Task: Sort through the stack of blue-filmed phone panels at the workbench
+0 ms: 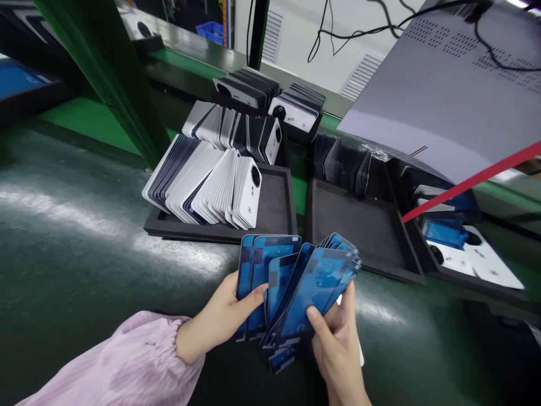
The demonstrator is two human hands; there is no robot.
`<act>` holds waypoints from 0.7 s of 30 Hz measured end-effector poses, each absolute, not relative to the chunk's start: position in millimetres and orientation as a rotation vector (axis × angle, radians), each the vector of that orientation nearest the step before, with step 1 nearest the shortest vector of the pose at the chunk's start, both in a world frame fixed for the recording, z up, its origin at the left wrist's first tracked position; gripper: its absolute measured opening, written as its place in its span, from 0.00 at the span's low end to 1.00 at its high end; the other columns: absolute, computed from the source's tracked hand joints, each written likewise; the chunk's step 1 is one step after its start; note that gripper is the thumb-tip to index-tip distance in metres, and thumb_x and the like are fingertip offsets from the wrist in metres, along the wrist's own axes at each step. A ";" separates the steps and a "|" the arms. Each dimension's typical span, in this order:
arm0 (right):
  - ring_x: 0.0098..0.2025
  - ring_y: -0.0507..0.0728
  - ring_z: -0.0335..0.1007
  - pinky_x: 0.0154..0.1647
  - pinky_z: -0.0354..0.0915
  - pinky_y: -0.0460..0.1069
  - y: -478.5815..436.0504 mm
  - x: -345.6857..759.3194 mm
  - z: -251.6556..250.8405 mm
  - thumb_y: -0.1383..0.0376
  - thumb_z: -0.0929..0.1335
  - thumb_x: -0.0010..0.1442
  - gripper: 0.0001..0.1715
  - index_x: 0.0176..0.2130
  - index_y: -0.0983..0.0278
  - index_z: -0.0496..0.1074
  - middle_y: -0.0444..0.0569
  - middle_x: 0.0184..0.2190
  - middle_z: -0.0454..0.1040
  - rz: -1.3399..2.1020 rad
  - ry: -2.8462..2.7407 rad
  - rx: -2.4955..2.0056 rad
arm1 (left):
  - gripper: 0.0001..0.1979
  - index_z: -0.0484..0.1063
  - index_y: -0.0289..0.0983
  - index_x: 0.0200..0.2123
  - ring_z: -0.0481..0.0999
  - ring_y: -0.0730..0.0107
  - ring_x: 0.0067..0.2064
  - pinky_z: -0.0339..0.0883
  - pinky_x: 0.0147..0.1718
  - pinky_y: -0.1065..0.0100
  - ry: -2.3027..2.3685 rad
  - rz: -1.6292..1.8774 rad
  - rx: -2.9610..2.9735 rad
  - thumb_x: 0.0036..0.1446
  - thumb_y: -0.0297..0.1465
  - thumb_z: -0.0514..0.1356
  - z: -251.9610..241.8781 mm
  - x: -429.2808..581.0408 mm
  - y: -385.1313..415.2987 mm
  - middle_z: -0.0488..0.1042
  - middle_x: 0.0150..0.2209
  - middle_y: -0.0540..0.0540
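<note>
A fanned stack of phone back covers, their blue film sides facing me, is spread between my two hands above the green bench. My left hand grips the left part of the fan, thumb lying across the front of the covers. On the right part, my right hand is closed with its thumb pressed on the front cover and its fingers behind. A white edge shows behind the right hand. Just beyond the hands stands a black tray with rows of white and dark phone covers leaning in it.
Right of that tray lies another black tray, with dark covers upright at its back. Further right a tray holds white and blue-filmed covers. A red strip slants over it. A green post rises at left; a grey panel overhangs the right.
</note>
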State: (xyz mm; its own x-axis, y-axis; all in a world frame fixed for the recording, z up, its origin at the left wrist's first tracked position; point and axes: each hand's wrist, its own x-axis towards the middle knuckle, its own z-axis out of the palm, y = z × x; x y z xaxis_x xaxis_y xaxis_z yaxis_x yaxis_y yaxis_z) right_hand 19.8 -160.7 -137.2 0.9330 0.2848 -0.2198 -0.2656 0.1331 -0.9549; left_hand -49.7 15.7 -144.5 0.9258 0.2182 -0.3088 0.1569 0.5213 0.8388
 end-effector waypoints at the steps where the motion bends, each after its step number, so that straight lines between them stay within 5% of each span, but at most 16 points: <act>1: 0.69 0.65 0.56 0.71 0.43 0.68 -162.2 22.2 -138.2 0.61 0.76 0.59 0.54 0.72 0.47 0.47 0.49 0.70 0.58 0.383 -0.017 -1.384 | 0.19 0.81 0.41 0.50 0.82 0.55 0.47 0.74 0.48 0.65 0.424 0.032 1.005 0.59 0.43 0.68 -144.8 -50.6 15.8 0.84 0.46 0.46; 6: 0.71 0.63 0.52 0.72 0.38 0.66 -169.9 36.1 -139.9 0.61 0.76 0.59 0.51 0.71 0.45 0.50 0.45 0.69 0.61 0.268 0.076 -1.380 | 0.16 0.79 0.40 0.53 0.83 0.54 0.44 0.77 0.42 0.62 0.508 -0.032 0.855 0.64 0.37 0.61 -143.5 -55.9 16.2 0.85 0.43 0.46; 16: 0.60 0.64 0.70 0.63 0.64 0.65 -161.6 27.8 -137.0 0.60 0.75 0.60 0.48 0.70 0.46 0.53 0.49 0.62 0.70 0.335 0.111 -1.314 | 0.13 0.82 0.43 0.45 0.82 0.58 0.47 0.74 0.47 0.68 0.391 -0.019 1.014 0.59 0.40 0.69 -141.5 -51.0 13.4 0.85 0.44 0.49; 21: 0.66 0.61 0.61 0.72 0.43 0.64 -169.1 34.2 -137.3 0.60 0.74 0.62 0.45 0.70 0.45 0.53 0.43 0.66 0.65 0.215 0.140 -1.348 | 0.19 0.81 0.45 0.50 0.82 0.59 0.46 0.75 0.44 0.69 0.391 -0.049 0.995 0.61 0.47 0.65 -139.8 -52.7 13.0 0.85 0.45 0.50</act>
